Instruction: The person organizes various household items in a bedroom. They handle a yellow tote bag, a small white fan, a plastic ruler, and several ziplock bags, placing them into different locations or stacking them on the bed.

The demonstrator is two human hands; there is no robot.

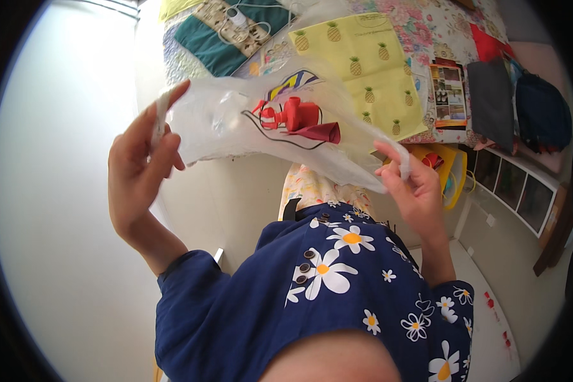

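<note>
A translucent white plastic bag (pixel 205 129) with a coloured print is stretched between my two hands. My left hand (pixel 145 148) grips one handle of it, and the film loops around the fingers. The other handle is hooked over the fingers of my right hand (pixel 413 186). At the middle of the bag lies a red plastic item (pixel 298 114) with a thin black cord looped around it; its exact kind is unclear. Just below it is a dark red cone-shaped piece (pixel 322 132). Whether these lie inside the bag or on it, I cannot tell.
Beyond the bag, a floral-covered bed holds a yellow pineapple-print cloth (pixel 382 71), a folded green cloth (pixel 205 45) with a white corded controller, a printed leaflet (pixel 449 95) and a dark blue bag (pixel 542 112). A yellow bag (pixel 451 176) hangs beside my right hand.
</note>
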